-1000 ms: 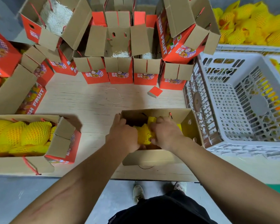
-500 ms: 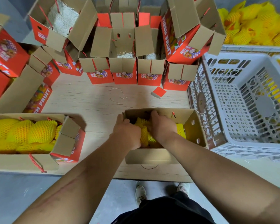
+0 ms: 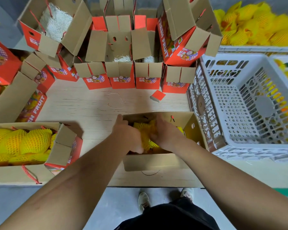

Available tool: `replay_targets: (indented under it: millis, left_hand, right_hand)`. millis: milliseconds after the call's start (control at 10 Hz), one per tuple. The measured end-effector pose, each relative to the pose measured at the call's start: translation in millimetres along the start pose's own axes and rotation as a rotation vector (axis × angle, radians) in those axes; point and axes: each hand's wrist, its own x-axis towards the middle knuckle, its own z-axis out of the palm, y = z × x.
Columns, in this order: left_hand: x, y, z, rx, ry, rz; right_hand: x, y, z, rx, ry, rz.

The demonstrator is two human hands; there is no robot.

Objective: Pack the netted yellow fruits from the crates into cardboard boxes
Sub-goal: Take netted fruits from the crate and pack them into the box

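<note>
An open cardboard box (image 3: 153,161) stands on the wooden table in front of me, with netted yellow fruits (image 3: 144,130) inside it. Both my hands are down in this box. My left hand (image 3: 128,136) is at the box's left end, its fingers curled down around a netted fruit and its thumb near the far left corner. My right hand (image 3: 166,133) lies over the fruits with its fingers stretched toward the far wall, pressing on them. The hands hide most of the box's contents.
A white plastic crate (image 3: 204,105) with nothing in it sits at the right, touching the box. More netted fruits (image 3: 256,27) are heaped behind it. A filled box (image 3: 61,141) lies at the left. Red open boxes (image 3: 121,78) line the back.
Both hands have gone deeper into the box, lowering the netted fruit they held up a second ago. The right hand now lies flatter over the fruits.
</note>
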Motion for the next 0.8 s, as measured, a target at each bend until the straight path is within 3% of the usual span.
replay_targets:
  millis: [100, 200, 300, 400, 500, 600, 700, 800]
  left_hand:
    - [-2.7, -8.4, 3.0, -0.023, 0.180, 0.094]
    - [2.5, 1.7, 17.9, -0.207, 0.184, 0.285]
    - [5.3, 7.6, 25.6, -0.093, 0.308, 0.355]
    - [8.7, 10.1, 27.1, 0.011, 0.457, 0.354]
    - [4.3, 11.1, 32.6, -0.158, 0.389, 0.245]
    - [5.7, 9.5, 40.6, -0.286, 0.333, 0.151]
    - [8.5, 8.3, 41.4, -0.404, 0.330, 0.134]
    - [8.6, 7.4, 41.1, -0.569, 0.344, 0.143]
  right_hand:
    - [-7.5, 5.0, 4.2, -0.208, -0.315, 0.073]
    - [-1.8, 0.0, 10.0, -0.177, -0.424, 0.088]
    - [2.9, -4.6, 10.7, -0.197, -0.470, 0.114]
    - [3.7, -1.1, 6.8, 0.026, -0.501, 0.167]
    - [-2.9, -3.1, -1.6, 0.470, -0.549, 0.282]
    - [4.9, -25.2, 5.8, 0.517, -0.599, 0.528]
    - [4.9, -32.3, 11.1, 0.377, -0.589, 0.598]
    - [3.7, -13.6, 10.3, 0.629, -0.575, 0.375]
